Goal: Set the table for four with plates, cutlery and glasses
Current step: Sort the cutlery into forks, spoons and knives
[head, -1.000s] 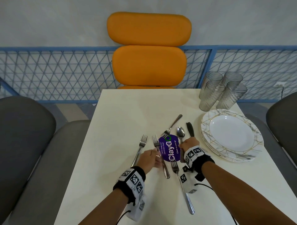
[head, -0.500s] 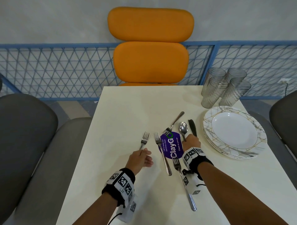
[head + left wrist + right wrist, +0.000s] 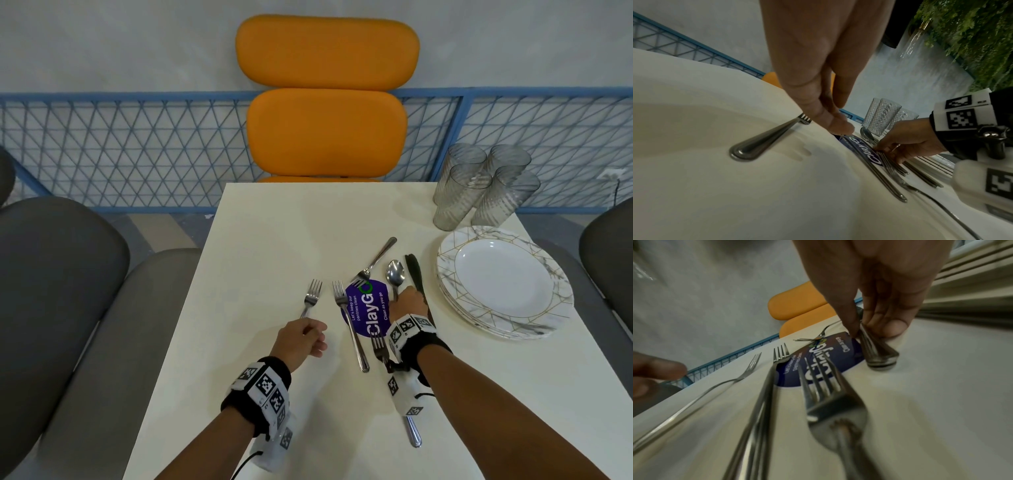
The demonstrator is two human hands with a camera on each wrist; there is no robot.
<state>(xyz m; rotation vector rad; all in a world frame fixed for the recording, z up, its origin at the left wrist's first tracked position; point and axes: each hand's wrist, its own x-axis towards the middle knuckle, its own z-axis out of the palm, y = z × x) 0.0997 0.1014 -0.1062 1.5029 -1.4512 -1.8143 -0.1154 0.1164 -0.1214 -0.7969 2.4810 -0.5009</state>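
Observation:
Several forks lie on the white table (image 3: 260, 260). My left hand (image 3: 313, 339) hovers over the handle of the leftmost fork (image 3: 311, 296), fingers relaxed and holding nothing; in the left wrist view that fork (image 3: 764, 141) lies flat below the fingertips (image 3: 838, 126). My right hand (image 3: 400, 298) pinches the handle of a spoon (image 3: 395, 272); the right wrist view shows the fingertips (image 3: 853, 327) closed on the spoon handle (image 3: 877, 350). A black-handled piece (image 3: 413, 274) lies beside the spoon. Stacked plates (image 3: 548, 294) and several glasses (image 3: 479, 185) stand at the right.
A purple round sticker (image 3: 368, 308) marks the table's middle, with a fork (image 3: 351, 329) on its left edge, another (image 3: 375, 262) at its far edge and one (image 3: 412, 431) under my right wrist. An orange chair (image 3: 327, 130) stands opposite, grey chairs (image 3: 58, 274) at the sides.
My left hand has moved left, away from the second fork and over the leftmost fork's handle. My right hand has stayed on the spoon handle.

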